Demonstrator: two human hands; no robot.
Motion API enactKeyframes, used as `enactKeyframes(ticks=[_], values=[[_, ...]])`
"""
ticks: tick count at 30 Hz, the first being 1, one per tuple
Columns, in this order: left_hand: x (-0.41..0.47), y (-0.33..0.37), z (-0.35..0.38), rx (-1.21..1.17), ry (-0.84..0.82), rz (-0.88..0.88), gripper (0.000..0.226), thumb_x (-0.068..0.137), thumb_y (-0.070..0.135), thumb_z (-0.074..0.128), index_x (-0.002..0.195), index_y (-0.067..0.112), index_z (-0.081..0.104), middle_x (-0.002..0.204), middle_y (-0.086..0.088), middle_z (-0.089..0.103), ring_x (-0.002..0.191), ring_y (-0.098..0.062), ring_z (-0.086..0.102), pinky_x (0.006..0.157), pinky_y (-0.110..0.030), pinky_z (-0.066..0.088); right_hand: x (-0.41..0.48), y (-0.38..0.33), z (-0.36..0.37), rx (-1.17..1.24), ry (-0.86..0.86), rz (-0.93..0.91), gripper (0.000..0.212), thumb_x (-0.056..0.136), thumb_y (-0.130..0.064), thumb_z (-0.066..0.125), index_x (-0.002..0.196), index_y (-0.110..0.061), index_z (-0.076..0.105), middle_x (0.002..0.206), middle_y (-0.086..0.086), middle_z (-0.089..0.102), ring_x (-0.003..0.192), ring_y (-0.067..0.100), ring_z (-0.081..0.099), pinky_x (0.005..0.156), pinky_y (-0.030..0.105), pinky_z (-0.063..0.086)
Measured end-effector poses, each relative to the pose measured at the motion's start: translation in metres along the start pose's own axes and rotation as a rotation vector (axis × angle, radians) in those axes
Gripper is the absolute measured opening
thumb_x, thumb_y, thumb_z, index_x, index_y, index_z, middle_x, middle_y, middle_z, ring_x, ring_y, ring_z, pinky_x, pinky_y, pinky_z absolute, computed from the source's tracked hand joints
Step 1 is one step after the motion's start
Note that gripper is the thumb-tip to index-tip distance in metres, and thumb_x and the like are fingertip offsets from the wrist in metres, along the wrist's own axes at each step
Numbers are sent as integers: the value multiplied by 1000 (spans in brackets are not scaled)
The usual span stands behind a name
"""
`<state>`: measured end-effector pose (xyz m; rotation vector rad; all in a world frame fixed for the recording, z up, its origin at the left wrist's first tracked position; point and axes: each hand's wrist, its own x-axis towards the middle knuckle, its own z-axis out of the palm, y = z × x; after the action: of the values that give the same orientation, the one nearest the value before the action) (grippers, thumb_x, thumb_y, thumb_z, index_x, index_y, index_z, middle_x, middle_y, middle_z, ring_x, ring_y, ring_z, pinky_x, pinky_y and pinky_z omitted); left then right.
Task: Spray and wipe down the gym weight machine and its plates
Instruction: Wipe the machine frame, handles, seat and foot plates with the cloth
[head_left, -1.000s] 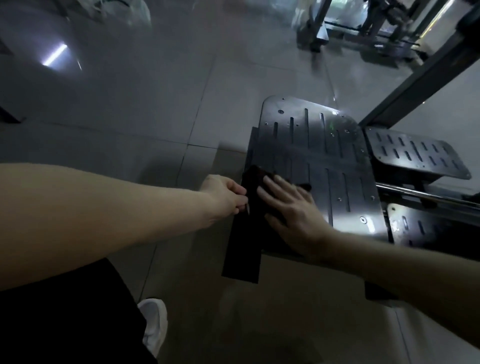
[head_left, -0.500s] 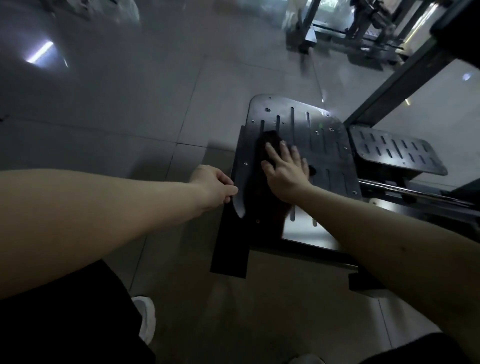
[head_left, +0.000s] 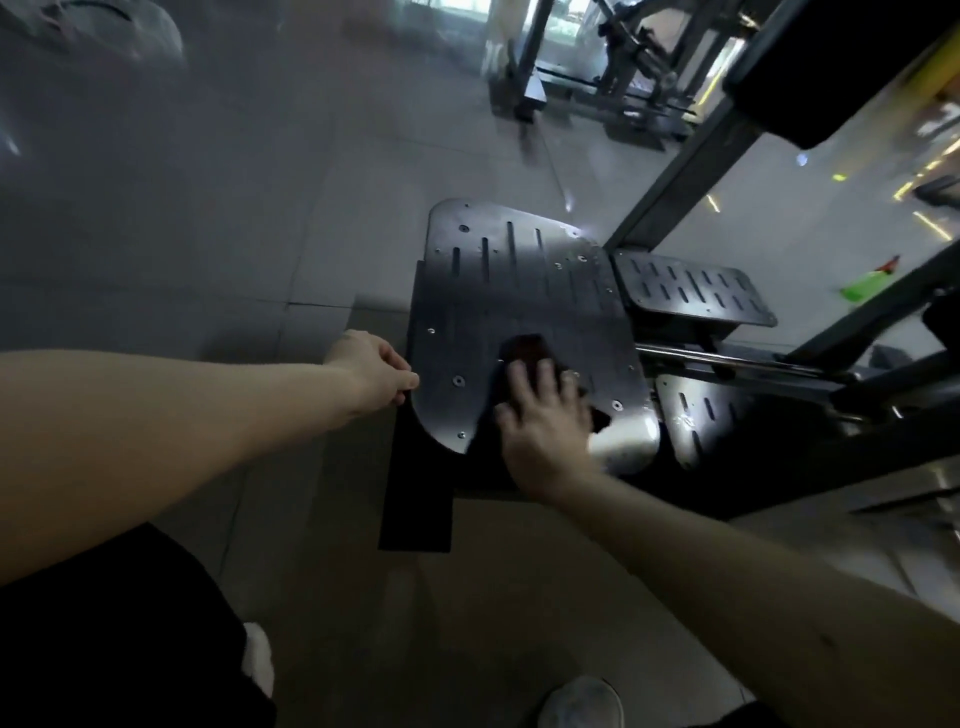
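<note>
A dark slotted metal foot plate (head_left: 514, 291) of the gym machine lies below me. My right hand (head_left: 545, 421) presses flat, fingers spread, on a dark cloth (head_left: 527, 351) near the plate's near right part. My left hand (head_left: 374, 371) sits at the plate's left edge with curled fingers; what it pinches is hard to make out. A green spray bottle (head_left: 865, 285) lies on the floor at the far right, behind the frame.
A smaller slotted plate (head_left: 691, 288) and another (head_left: 696, 415) sit to the right, with a steel rod (head_left: 727, 358) between them. Black frame bars (head_left: 680, 166) rise at the right. My shoes (head_left: 579, 704) stand on the grey tiled floor; more machines (head_left: 613, 78) stand far back.
My right hand slid the cloth from the plate's left middle toward the near right part. My left hand stayed at the plate's left edge.
</note>
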<state>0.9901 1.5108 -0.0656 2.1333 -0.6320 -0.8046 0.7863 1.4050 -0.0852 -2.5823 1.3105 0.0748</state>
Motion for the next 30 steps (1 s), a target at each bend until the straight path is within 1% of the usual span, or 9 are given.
enactKeyframes(ticks=[3, 5, 7, 10, 13, 16, 20, 23, 30], values=[[-1, 1, 2, 14, -20, 12, 10, 88, 15, 79, 85, 10, 70, 79, -9, 74, 67, -14, 70, 63, -27, 55, -52, -15, 5, 25, -40, -290, 72, 93, -63, 14, 162, -40, 10, 171, -3, -4, 157, 23, -13, 125, 43, -5], [1, 1, 2, 14, -31, 20, 11, 88, 15, 79, 86, 10, 70, 78, -9, 74, 67, -15, 69, 63, -28, 54, -51, 6, -1, 61, -31, -359, 72, 93, -61, 18, 161, -36, 20, 171, -3, 5, 158, 20, -5, 127, 39, 1], [2, 0, 1, 24, -32, 31, 10, 88, 16, 79, 86, 10, 71, 76, -9, 73, 65, -15, 68, 62, -28, 54, -22, 53, -2, 90, 4, -206, 70, 95, -57, 25, 160, -30, 28, 170, 0, 15, 158, 22, 5, 128, 41, 10], [1, 1, 3, 52, -40, 59, 10, 89, 17, 79, 85, 11, 72, 73, -6, 73, 62, -12, 68, 59, -25, 53, 17, 116, -19, 34, 5, 168, 74, 98, -57, 13, 162, -21, 25, 171, 9, 11, 158, 28, 6, 127, 46, 8], [0, 3, 3, 83, -30, 94, 14, 89, 17, 79, 77, 16, 71, 68, -1, 71, 55, -7, 66, 53, -19, 49, 22, 107, -21, 53, 60, 312, 67, 104, -49, 23, 163, -18, 19, 170, 16, 11, 156, 35, 8, 127, 50, 8], [1, 1, 0, 74, -32, 97, 15, 88, 18, 79, 75, 16, 72, 70, 0, 71, 55, -6, 66, 52, -17, 49, -5, 41, -4, 30, 85, 115, 66, 103, -50, 28, 163, -24, 19, 171, 10, 10, 158, 29, 4, 127, 46, 6], [1, -4, -1, 54, -46, 104, 13, 89, 19, 78, 79, 19, 71, 75, -1, 73, 63, -7, 71, 60, -22, 54, -51, -22, 6, 37, 16, -247, 79, 91, -62, 11, 163, -29, 17, 172, 1, 4, 158, 20, -7, 128, 40, -3], [1, -5, -2, 32, -64, 98, 12, 90, 19, 77, 81, 20, 70, 78, -2, 74, 65, -7, 70, 58, -20, 52, -53, -30, 6, 21, -9, -327, 81, 89, -62, 4, 163, -31, 14, 172, -1, 1, 157, 17, -11, 127, 39, -6], [2, -5, -3, -20, -81, 57, 7, 92, 15, 74, 88, 18, 69, 86, -7, 73, 74, -14, 72, 60, -23, 53, -11, -53, 9, 8, 5, -392, 60, 108, -46, 32, 163, -29, 17, 172, 4, 5, 158, 22, -7, 128, 43, -3]])
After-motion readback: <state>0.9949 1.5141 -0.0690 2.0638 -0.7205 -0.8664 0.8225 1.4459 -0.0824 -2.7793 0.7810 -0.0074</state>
